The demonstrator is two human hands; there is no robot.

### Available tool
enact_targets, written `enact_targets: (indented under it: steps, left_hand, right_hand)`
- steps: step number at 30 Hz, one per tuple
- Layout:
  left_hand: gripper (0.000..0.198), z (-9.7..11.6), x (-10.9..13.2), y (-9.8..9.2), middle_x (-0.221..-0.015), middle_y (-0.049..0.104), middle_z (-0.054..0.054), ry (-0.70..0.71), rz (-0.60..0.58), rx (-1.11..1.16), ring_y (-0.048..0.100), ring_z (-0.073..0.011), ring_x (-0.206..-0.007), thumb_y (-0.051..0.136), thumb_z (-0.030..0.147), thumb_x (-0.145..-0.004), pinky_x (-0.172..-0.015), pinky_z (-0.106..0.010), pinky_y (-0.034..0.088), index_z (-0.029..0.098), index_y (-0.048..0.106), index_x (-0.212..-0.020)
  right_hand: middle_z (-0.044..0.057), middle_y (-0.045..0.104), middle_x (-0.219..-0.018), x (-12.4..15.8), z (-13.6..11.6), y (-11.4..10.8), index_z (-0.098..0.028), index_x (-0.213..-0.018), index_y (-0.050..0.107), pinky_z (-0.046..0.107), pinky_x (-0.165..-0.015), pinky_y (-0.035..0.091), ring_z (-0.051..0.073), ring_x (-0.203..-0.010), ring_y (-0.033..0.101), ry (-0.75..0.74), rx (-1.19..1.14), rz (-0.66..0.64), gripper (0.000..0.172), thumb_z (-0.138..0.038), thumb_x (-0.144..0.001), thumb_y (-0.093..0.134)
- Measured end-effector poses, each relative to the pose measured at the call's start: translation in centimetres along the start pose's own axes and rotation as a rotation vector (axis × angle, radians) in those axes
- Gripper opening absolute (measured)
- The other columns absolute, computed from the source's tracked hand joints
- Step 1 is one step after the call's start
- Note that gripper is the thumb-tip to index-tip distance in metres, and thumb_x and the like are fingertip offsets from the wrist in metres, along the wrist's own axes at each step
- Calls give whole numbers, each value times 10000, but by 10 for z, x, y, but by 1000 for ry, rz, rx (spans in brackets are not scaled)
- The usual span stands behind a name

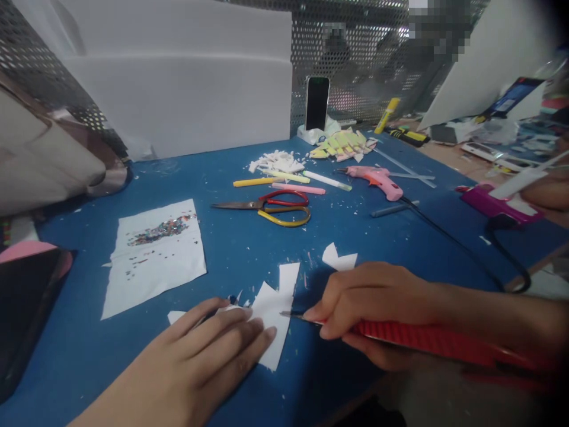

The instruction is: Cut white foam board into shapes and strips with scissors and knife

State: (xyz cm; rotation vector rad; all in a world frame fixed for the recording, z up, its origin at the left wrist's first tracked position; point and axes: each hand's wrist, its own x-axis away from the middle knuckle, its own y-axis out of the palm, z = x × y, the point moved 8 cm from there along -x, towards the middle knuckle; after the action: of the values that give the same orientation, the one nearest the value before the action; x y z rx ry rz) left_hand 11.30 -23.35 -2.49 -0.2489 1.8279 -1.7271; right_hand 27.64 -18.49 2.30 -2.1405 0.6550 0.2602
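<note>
My right hand (368, 308) is closed around a red utility knife (413, 341). The knife's thin blade points left, with its tip on a cut piece of white paper (271, 308). My left hand (200, 350) lies over the left part of that paper, fingers extended and pressing it onto the blue tabletop (240, 246). Part of the paper is hidden under these fingers. Just beyond my right hand lies a small white paper scrap (338, 258).
Red-and-yellow-handled scissors (267, 207) lie ahead, near several markers (299, 188) and white scraps (276, 163). A pink glue gun (376, 179) trails its cord rightward. Glitter sits on a white sheet (155, 284) at left. A phone (317, 104) stands behind; another person's hand (549, 191) is at right.
</note>
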Motion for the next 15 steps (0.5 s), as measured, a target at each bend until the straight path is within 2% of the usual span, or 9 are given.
enact_targets:
  steps: [4,7,10,12,15]
  left_hand:
    - [501,2,-2,4,-1169,682,51,-1,-10,-24,538,-162,-1141,304,73,-976,-1185,-342,132,264,501,-1396]
    - [426,4,-2,6,-1153,678,23,9,-30,-56,526,-197,-1134,285,267,-1029,-1186,-377,116,240,512,-1389]
    - [508,8,-1,5,-1141,681,6,25,-18,-92,524,-217,-1132,246,469,-1023,-1187,-399,120,233,547,-1357]
    - [500,8,0,5,-1129,688,9,21,-8,-101,535,-212,-1117,249,464,-1025,-1189,-400,124,238,553,-1351]
    - [429,7,0,4,-1125,696,24,-12,21,-72,550,-196,-1101,279,336,-1035,-1191,-380,133,244,536,-1366]
  right_hand:
    - [38,691,-945,-1,-3,1,-137,-960,590,144,-799,513,75,-948,673,-28,70,-22,105,-71,-879,587]
    - [34,707,-940,3,-4,0,-142,-949,594,163,-762,529,86,-882,678,-19,156,-5,103,-82,-865,599]
    - [63,719,-982,9,-7,1,-133,-987,595,192,-792,549,104,-911,678,-31,175,-27,98,-116,-892,580]
    - [77,719,-1011,12,-9,2,-127,-1016,589,208,-837,553,106,-957,673,-40,187,-49,112,-117,-907,566]
    - [91,719,-1024,15,-8,3,-121,-1044,586,229,-861,561,116,-980,671,-12,209,-68,130,-121,-916,559]
